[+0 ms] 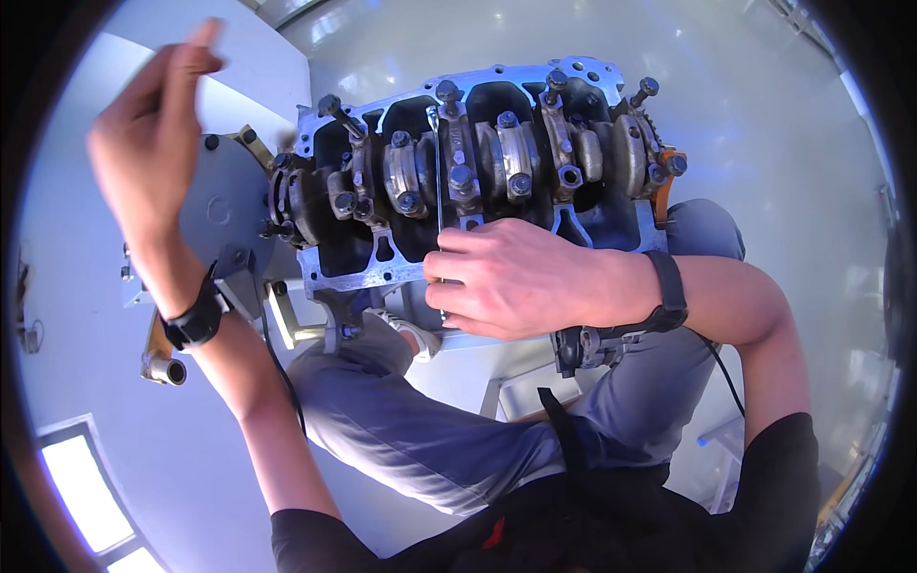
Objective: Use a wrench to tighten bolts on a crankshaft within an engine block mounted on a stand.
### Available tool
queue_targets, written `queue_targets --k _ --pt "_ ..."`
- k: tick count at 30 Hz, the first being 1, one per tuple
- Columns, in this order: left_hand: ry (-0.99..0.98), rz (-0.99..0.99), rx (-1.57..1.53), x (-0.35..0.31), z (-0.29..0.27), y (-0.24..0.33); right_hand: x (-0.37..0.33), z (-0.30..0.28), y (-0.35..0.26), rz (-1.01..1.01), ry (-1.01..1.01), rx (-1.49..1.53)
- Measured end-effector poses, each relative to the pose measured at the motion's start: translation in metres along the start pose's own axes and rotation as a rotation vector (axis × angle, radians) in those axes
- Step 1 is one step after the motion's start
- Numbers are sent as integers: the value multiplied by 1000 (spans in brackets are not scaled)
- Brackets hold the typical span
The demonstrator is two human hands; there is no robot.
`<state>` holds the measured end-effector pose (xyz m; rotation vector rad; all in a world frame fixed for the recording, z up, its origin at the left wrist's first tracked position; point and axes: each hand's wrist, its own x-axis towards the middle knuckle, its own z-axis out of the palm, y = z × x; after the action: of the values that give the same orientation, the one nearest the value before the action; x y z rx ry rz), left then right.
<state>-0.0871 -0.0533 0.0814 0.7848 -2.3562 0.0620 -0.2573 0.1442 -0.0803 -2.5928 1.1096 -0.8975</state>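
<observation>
My right hand is closed around a slim, long metal wrench. The wrench's far end lies over the crankcase beside a middle bearing cap. An engine block is in front of me with its crankshaft exposed. Several long bolts, such as one at the far left, stand up out of the bearing caps. My left hand is raised at the upper left, away from the block. It is smeared by motion, and some of its fingers are hidden.
A round grey plate sits at the block's left end, with a metal tube below it. An orange bracket is at the right end. My legs are spread below the block. A white surface stands behind the left hand.
</observation>
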Motion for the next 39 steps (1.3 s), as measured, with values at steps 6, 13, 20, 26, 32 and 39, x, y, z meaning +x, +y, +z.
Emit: queue_targets --k 6,13,20,26,32,39 --pt "393 480 -223 -26 -21 35 4 -1 -3 1 -21 -18" --pt "129 784 -105 -39 20 83 3 -1 -3 -13 13 -30" --pt "-36 905 -296 -133 10 137 6 0 1 -127 135 -26" --pt "-117 62 -541 -232 10 109 2 -9 -29 -256 261 98" --pt "-211 -557 -1022 -254 34 120 -26 2 -61 -232 350 277" --pt "20 -816 -1393 -233 46 132 -38 17 -83 106 414 756"
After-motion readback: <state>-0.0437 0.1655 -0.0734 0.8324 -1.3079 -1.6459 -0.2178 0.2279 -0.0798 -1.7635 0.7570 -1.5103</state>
